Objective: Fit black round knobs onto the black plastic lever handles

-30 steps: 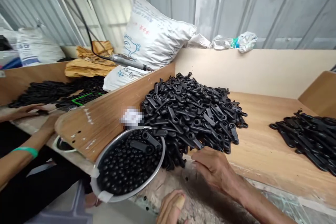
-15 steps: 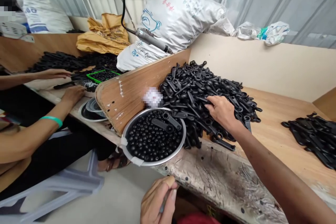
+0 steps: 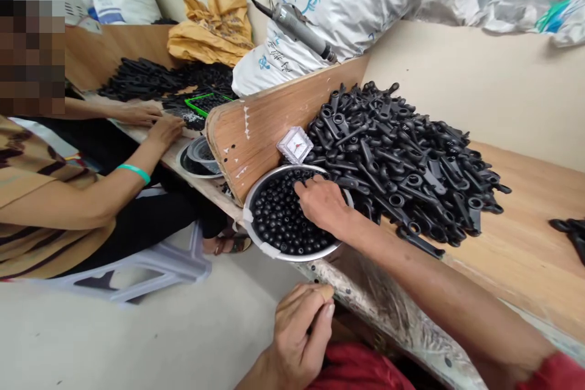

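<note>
My right hand (image 3: 323, 206) is over a metal bowl (image 3: 250, 195) of small black balls (image 3: 283, 219), its fingers curled down among them. What its fingertips grip is hidden beneath the hand. Near my lap, in front of the bench edge, my left hand (image 3: 304, 326) is closed with thumb and fingers pinched together; anything inside it cannot be made out. To the right of the bowl rises a large heap of black crank-like plastic arms (image 3: 402, 158), each with a ringed end.
A wooden divider (image 3: 274, 109) stands left of the heap, with a small clock (image 3: 295, 145) against it. Above it hangs a powered screwdriver (image 3: 304, 30) on a cable. Beyond the divider a co-worker's hands (image 3: 159, 125) work by a green tray (image 3: 208, 103). More black parts (image 3: 571, 233) lie far right.
My right hand has moved left from the heap of black arms into the bowl. My left hand stays closed near my lap. The view has shifted, with things on the bench now further right.
</note>
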Available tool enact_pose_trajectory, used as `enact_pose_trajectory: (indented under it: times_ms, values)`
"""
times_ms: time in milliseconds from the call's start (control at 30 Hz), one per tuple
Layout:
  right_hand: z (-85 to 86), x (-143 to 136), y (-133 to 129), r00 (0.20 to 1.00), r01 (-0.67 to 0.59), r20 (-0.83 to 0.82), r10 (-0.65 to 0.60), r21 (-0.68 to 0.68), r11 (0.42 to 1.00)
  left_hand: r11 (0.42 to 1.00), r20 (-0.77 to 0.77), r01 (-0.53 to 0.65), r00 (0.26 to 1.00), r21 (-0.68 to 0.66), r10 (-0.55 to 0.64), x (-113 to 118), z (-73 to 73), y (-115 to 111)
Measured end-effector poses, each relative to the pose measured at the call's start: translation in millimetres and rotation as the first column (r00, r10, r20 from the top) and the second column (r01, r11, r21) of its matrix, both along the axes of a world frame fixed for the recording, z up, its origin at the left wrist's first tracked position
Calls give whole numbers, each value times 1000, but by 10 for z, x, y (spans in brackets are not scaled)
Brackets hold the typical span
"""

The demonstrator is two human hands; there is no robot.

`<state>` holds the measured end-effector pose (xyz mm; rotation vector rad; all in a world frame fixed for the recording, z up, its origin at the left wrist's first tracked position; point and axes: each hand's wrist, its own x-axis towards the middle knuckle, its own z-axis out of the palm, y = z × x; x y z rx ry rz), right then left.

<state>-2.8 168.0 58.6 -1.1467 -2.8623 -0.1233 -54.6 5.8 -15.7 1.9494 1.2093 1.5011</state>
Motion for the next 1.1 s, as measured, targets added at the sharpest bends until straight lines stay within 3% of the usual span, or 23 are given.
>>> enact_pose_trajectory:
  times_ms: [167, 267, 333, 400, 467, 567, 667, 733, 867, 1000, 1100]
  values:
    - [-32, -199, 102, 998, 46, -36, -47, -29, 999, 997, 69, -28, 997, -70, 33, 1, -19, -39]
    - [78, -119, 128, 997, 55, -50, -58, -70, 996, 972, 206, 25, 978, -233, 25, 19, -21, -45]
    - [167, 14, 70, 978, 38, -200, -63, -128, 991, 928, 336, 117, 942, -353, 9, 35, -7, -25]
    - [243, 170, -71, 860, -24, -492, -136, -305, 952, 888, 469, 211, 883, -408, 6, 55, 15, 19]
    - [285, 312, -271, 619, -166, -709, -339, -540, 825, 886, 593, 273, 805, -375, 3, 77, 34, 78]
    - [261, 451, -570, 313, -407, -714, -627, -697, 590, 917, 745, 301, 667, -261, -7, 116, 45, 153]
    - [172, 489, -748, 187, -591, -626, -757, -687, 422, 928, 826, 317, 563, -197, -17, 159, 35, 178]
    - [114, 461, -812, 184, -657, -585, -790, -671, 344, 940, 869, 304, 494, -155, -17, 171, 30, 171]
    - [24, 331, -911, 216, -699, -549, -807, -665, 264, 939, 927, 287, 366, -192, 78, 70, 91, 125]
    - [13, 293, -930, 336, -687, -537, -774, -701, 188, 883, 926, 382, 352, -275, 136, -204, 237, -18]
    - [116, 338, -907, 484, -698, -565, -668, -710, 94, 781, 926, 545, 361, -304, 108, -419, 292, -153]
